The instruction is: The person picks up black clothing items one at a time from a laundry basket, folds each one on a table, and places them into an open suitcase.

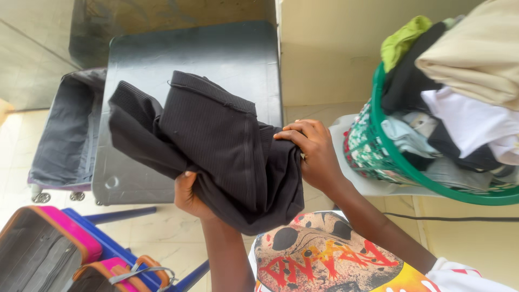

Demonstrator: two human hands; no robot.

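Pale floor tiles [162,227] fill the lower part of the view, with a cream wall [330,48] behind and a dark glass pane at the top left. At the far left an open grey suitcase [67,130] stands with its lining exposed, its wheels just showing at the bottom; its left part is cut off by the frame. Below it, at the bottom left corner, a pink and orange bag [48,249] lies unzipped on a blue frame, only partly in view.

Just right of the suitcase sits a low black table [227,54], its top bare where it shows. Much of its near half is hidden by the black ribbed garment [216,146], which is held up in the air over the table's near edge, bunched and partly folded so that a hemmed edge stands uppermost. The left hand [188,197] supports it from beneath, fingers closed into the cloth, most of the hand being buried in the folds. The right hand [313,154] pinches the garment's right side with fingers curled over the fabric, so the two hands together keep the bundle from falling open. What kind of garment it is I cannot tell; it may be trousers or a skirt.

At the bottom the person's printed shirt [324,259] intrudes. On the right a green laundry basket [400,162] rests on a white stool, heaped with mixed clothes that run out of frame.
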